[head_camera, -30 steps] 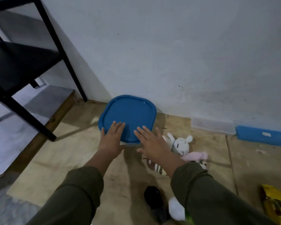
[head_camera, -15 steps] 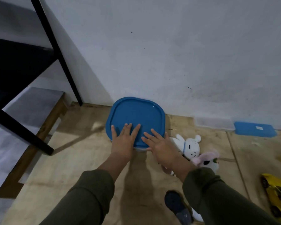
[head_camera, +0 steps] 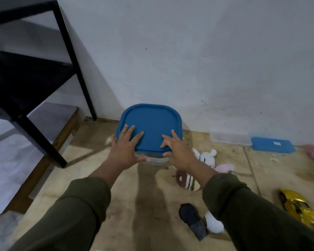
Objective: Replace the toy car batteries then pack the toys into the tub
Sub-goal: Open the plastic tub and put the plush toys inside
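**Tub lid: both hands placed, not yet lifted**

Left of the tub (head_camera: 153,160) stands a black shelf frame (head_camera: 43,113). The tub sits on the floor against the wall. Your left hand (head_camera: 124,150) lies spread flat on the blue lid (head_camera: 150,124), thumb under its rim; your right hand (head_camera: 176,151) likewise. Neither is closed. Lift evenly at both corners. Right of the tub lie plush toys (head_camera: 207,158) and, further off, the gold toy car (head_camera: 301,209).

The tub's lid (head_camera: 150,126) under the fingers (head_camera: 130,132) is solid blue over a clear tub (head_camera: 152,159). Right of them, a white bunny (head_camera: 208,158) (pink beside it) and a brown-and-cream striped plush (head_camera: 188,182). Farther right, a shiny gold toy car (head_camera: 301,208). Both sleeves (head_camera: 76,212) are olive green.
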### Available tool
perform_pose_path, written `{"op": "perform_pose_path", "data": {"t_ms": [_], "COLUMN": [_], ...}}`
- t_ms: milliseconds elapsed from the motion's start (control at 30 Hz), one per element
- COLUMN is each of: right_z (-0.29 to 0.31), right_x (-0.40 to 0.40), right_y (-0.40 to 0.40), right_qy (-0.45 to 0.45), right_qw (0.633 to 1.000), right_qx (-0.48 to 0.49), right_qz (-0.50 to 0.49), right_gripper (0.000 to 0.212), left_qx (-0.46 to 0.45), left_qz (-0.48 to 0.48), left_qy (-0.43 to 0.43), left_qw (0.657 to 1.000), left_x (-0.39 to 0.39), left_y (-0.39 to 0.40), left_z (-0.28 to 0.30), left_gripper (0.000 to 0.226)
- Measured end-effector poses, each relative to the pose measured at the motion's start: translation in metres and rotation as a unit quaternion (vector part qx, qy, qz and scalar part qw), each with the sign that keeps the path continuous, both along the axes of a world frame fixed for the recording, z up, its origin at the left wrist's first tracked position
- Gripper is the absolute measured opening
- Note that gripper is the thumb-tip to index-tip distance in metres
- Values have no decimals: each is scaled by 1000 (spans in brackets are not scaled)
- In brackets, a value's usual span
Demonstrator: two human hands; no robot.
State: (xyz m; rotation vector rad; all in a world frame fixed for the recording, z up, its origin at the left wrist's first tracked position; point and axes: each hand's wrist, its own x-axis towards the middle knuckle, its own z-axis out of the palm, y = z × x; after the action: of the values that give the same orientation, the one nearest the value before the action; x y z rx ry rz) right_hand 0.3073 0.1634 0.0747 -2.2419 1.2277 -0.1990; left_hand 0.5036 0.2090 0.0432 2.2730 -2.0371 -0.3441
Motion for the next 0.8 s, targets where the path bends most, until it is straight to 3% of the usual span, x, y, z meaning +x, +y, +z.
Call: {"op": "perform_pose_path", "data": {"t_ms": [133,367,600,800], "right_z": [5,-13,-56,-82], "right_x": [-9,-32,-49,-38], "right_y": [34,125,202,224], "right_qy": [-32,-26,-10,31], "right_qw": [999,998,995,990], "right_qx": [-12,-3,47,102], "right_qz": [9,53,86,91], "right_gripper": [15,16,15,15], "left_qx": [-29,-31,35,121], "left_qz": [-5,34,64,77], "left_qy": [3,20,45,88], "left_qw": [1000,999,996,986], "left_x": [-7,-37,-57,-48], "left_y": [37,147,236,256], "left_z": [11,-3,-35,-62], "left_gripper": [84,78,78,80]}}
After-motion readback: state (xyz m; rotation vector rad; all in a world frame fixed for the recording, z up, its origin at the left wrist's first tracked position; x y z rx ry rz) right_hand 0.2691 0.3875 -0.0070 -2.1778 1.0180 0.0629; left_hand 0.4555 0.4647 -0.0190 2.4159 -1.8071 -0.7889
